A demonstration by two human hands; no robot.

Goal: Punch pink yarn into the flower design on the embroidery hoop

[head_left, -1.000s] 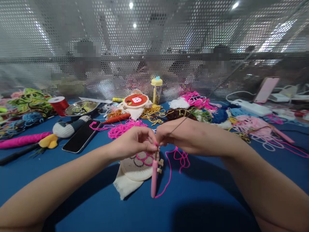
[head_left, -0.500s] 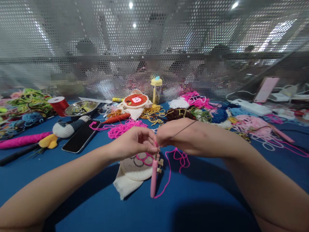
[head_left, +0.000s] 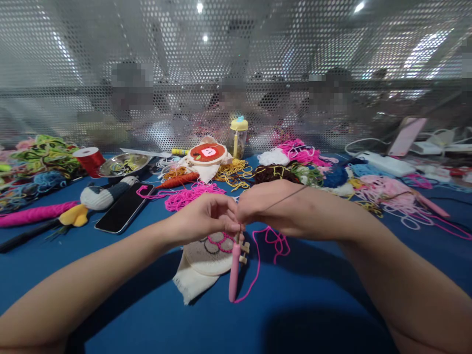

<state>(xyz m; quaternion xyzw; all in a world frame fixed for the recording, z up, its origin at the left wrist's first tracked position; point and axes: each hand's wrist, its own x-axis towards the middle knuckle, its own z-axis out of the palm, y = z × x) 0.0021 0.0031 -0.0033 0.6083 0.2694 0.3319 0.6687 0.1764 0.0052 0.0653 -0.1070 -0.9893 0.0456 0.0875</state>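
Two bare hands meet at the middle of my head view, working above a blue counter (head_left: 147, 314). The fingers of the left hand (head_left: 210, 215) are pinched on the metal shaft of a pink punch needle (head_left: 233, 275), close to its upper end. The tool stands nearly upright, handle down, in front of the right edge of an embroidery hoop (head_left: 206, 263). I see the right hand (head_left: 282, 206) bent over at the wrist, its fingers curled against the left fingertips; their tips are hidden, so I cannot tell what they grasp. A thin dark wire (head_left: 285, 198) slants across the back of that hand.

From the handle's lower end, bright pink yarn (head_left: 260, 255) curves up to a loose tangle right of the hoop. The hoop's cloth carries pink and dark ring outlines, partly covered by the left hand.

Farther back I make out a magenta yarn heap (head_left: 191, 195), a second hoop (head_left: 208, 154) with an orange-red design, and a yellow-lidded bottle (head_left: 239, 137). To the left lie a black-screened phone (head_left: 124, 209), a metal dish (head_left: 124, 165) and a red spool (head_left: 88, 161).
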